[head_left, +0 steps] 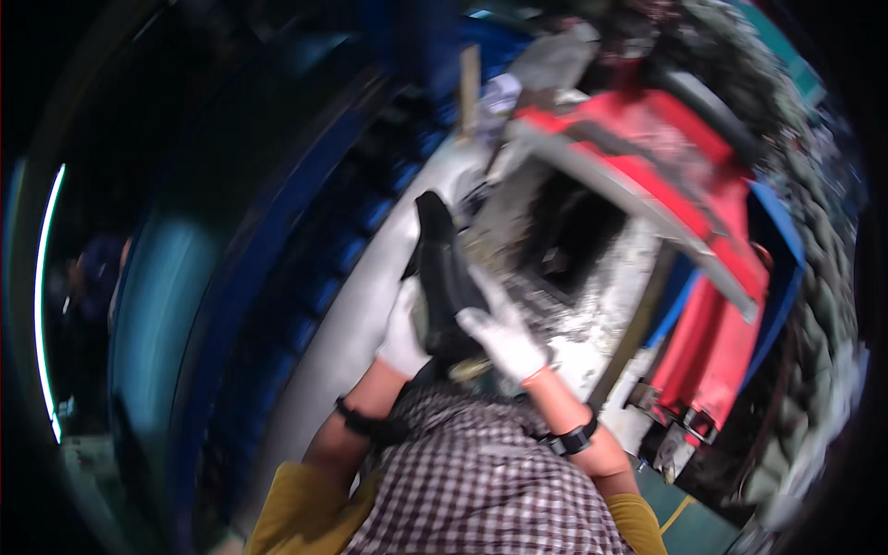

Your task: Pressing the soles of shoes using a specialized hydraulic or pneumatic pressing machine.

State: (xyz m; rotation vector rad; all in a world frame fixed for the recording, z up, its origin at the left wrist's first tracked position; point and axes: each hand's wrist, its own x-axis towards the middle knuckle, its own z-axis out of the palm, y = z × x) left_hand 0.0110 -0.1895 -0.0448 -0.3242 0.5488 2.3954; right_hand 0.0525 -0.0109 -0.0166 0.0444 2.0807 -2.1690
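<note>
In the middle, a black shoe (442, 268) points away from me and tilts slightly left. My left hand (403, 331), in a white glove, closes on its left side near the lower end. On the opposite side, my right hand (505, 335) grips it, also white-gloved, with a finger or thumb lying over the black surface. Motion blurs the picture, and part of the left fingers is hidden behind the shoe.
Just right of my hands stands a worn white machine body with a dark opening (575, 236). A red machine frame (689, 176) leans over it. A pale curved surface (356, 305) and blue racking (277, 305) run along the left. Heaped dark bundles (814, 277) line the far right.
</note>
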